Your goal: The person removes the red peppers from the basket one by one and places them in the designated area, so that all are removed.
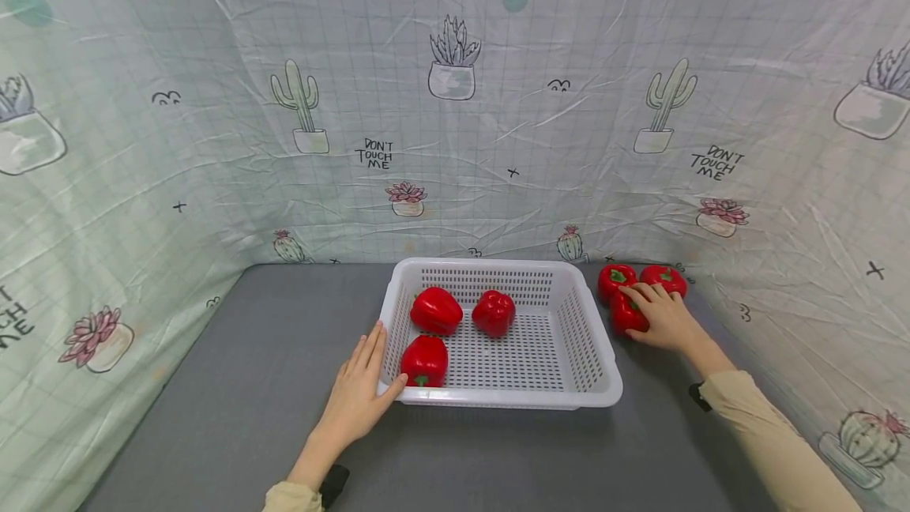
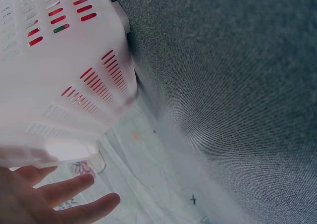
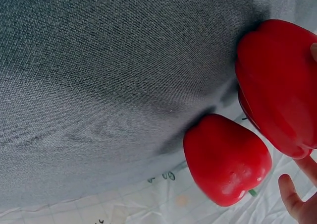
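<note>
A white perforated plastic basket point(image 1: 498, 399) stands on the grey table, with three red bell peppers inside: one at the back left point(image 1: 436, 311), one nearer the middle point(image 1: 494, 314) and one at the front left point(image 1: 425, 362). My left hand point(image 1: 360, 397) rests on the basket's left rim near the front corner, its fingers straight. To the right of the basket, my right hand point(image 1: 663, 318) holds a red bell pepper point(image 3: 280, 80) with thumb and fingers on opposite sides of it. Two more red bell peppers lie just behind, one to the left point(image 1: 615, 281) and one to the right point(image 1: 665, 279).
A grey cloth-covered table point(image 1: 284, 362) extends on both sides of the basket and in front of it. Pale curtains point(image 1: 498, 125) printed with potted cacti rise along the back, left and right edges.
</note>
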`<act>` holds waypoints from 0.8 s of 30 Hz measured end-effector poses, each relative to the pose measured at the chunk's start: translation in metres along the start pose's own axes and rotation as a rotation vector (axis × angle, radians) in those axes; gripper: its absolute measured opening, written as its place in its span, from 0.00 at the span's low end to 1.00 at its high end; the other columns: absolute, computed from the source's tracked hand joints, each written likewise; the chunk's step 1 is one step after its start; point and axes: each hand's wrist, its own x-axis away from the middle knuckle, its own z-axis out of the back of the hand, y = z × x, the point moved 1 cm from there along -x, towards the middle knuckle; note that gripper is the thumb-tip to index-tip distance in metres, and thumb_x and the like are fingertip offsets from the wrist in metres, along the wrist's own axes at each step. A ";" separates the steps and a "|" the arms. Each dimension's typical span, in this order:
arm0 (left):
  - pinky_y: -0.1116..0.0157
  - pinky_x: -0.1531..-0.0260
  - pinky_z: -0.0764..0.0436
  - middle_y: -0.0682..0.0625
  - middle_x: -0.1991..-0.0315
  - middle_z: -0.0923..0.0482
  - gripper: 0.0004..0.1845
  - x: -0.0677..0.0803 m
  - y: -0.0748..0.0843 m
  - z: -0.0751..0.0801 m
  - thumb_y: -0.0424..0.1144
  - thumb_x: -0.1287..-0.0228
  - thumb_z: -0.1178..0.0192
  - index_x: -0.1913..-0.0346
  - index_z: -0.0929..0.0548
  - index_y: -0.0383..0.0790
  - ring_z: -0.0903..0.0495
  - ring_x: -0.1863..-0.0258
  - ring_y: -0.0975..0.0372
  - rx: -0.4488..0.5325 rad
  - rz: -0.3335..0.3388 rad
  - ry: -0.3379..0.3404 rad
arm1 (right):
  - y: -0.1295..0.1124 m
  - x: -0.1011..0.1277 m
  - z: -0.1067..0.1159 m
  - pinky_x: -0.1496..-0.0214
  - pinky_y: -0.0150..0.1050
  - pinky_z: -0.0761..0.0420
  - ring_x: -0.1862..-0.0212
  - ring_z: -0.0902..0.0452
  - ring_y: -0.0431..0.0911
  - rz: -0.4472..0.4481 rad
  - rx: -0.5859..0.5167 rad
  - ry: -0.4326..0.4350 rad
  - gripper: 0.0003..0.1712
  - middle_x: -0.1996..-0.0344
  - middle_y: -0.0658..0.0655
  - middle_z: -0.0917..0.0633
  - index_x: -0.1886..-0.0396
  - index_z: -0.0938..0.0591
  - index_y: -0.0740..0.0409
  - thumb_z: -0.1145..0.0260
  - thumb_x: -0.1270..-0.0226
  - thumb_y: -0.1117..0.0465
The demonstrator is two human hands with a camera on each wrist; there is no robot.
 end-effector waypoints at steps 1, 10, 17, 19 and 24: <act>0.38 0.48 0.36 0.45 0.31 0.49 0.43 0.000 0.000 0.000 0.53 0.47 0.42 0.32 0.47 0.39 0.43 0.35 0.44 0.000 0.001 -0.001 | 0.000 0.000 0.000 0.57 0.57 0.33 0.47 0.37 0.60 -0.003 -0.005 -0.005 0.46 0.48 0.65 0.28 0.42 0.32 0.59 0.25 0.65 0.52; 0.37 0.48 0.36 0.45 0.31 0.49 0.43 0.000 0.000 0.000 0.54 0.47 0.43 0.32 0.47 0.39 0.44 0.35 0.44 0.004 0.006 -0.005 | 0.001 0.004 0.001 0.56 0.60 0.34 0.46 0.37 0.62 -0.014 -0.027 -0.018 0.47 0.47 0.66 0.29 0.42 0.34 0.59 0.26 0.65 0.52; 0.37 0.49 0.36 0.45 0.31 0.48 0.43 0.000 0.000 -0.001 0.54 0.48 0.42 0.32 0.47 0.40 0.43 0.35 0.44 0.006 0.007 -0.004 | 0.003 0.006 -0.001 0.57 0.58 0.34 0.45 0.38 0.61 -0.005 -0.027 0.007 0.47 0.46 0.65 0.30 0.42 0.33 0.57 0.25 0.66 0.51; 0.37 0.49 0.36 0.45 0.31 0.48 0.43 0.000 0.000 -0.001 0.54 0.48 0.42 0.32 0.47 0.40 0.43 0.35 0.44 0.006 0.007 -0.003 | 0.003 0.006 -0.001 0.57 0.58 0.34 0.45 0.38 0.61 -0.008 -0.028 0.003 0.48 0.46 0.65 0.30 0.42 0.34 0.57 0.25 0.66 0.51; 0.38 0.48 0.36 0.45 0.31 0.48 0.43 0.000 0.000 -0.001 0.53 0.48 0.42 0.32 0.47 0.39 0.44 0.35 0.44 0.004 0.005 -0.001 | 0.003 0.006 0.000 0.56 0.58 0.34 0.43 0.39 0.61 -0.026 -0.036 -0.010 0.49 0.45 0.65 0.31 0.41 0.34 0.56 0.24 0.67 0.50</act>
